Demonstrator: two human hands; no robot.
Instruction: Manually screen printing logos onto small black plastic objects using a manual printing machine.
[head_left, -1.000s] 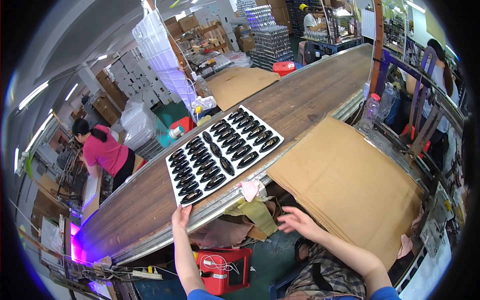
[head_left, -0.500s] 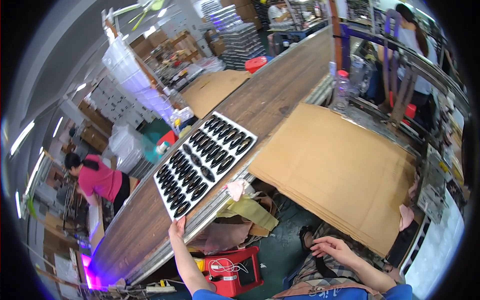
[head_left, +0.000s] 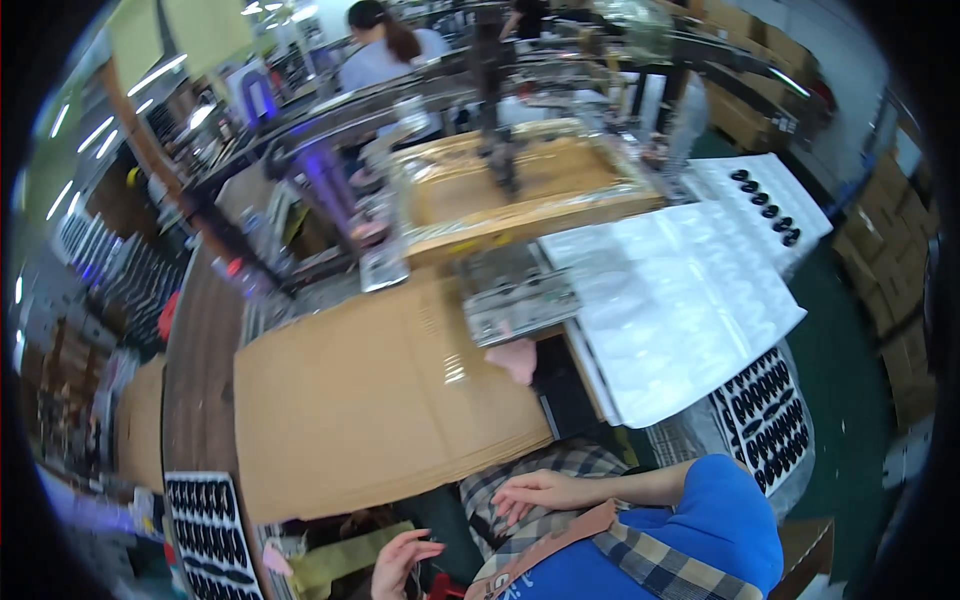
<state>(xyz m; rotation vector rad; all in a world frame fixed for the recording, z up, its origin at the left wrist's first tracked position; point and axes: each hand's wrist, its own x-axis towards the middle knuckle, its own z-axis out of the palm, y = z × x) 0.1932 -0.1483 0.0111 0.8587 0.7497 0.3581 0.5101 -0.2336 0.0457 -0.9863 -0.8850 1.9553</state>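
Resting open on checked-cloth lap, right hand (head_left: 540, 490) holds nothing; left hand (head_left: 405, 560) loosely spread, empty, just below cardboard sheet (head_left: 380, 390) near edge. Risk: rising hand catches overhanging edge, sheet slides off wooden belt (head_left: 195, 330).

My view swings right: the black-piece sheet (head_left: 205, 535) slides to the lower left, and both hands, left (head_left: 400, 560) and right (head_left: 535, 493), now rest near my lap.
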